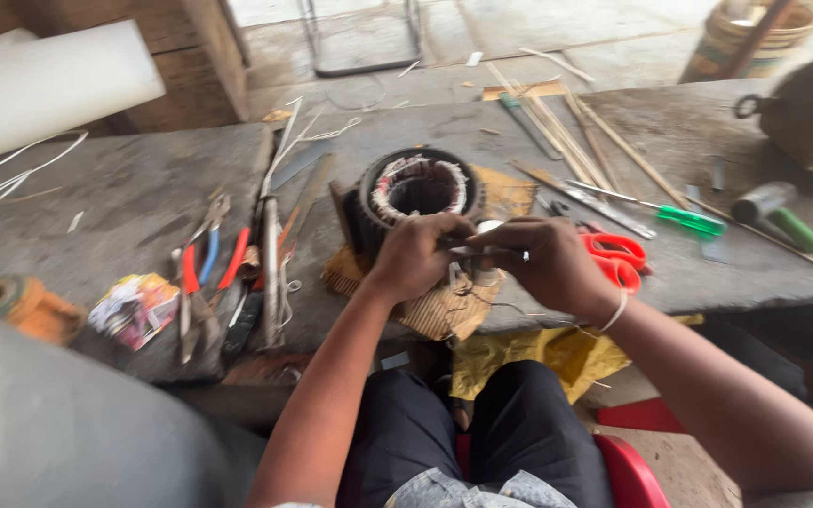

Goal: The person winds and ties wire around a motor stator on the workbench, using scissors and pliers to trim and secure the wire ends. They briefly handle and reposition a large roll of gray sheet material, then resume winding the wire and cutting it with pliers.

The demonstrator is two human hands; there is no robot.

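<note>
Seemingly both hands (486, 256) pinched together, knuckles up.

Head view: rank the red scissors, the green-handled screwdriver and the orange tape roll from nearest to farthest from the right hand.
From the right hand:
1. Red scissors, on the bench touching or just beyond that hand.
2. Green-handled screwdriver, farther out on the same side.
3. Orange tape roll, at the far left bench edge.

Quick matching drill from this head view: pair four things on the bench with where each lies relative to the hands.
Things:
1. motor stator
2. red-handled scissors
3. green-handled screwdriver
4. pliers

Places:
A. far right of the hands
B. left of the hands, among other tools
C. just behind the hands
D. right beside the right hand

Pairs: 1-C, 2-D, 3-A, 4-B
</note>
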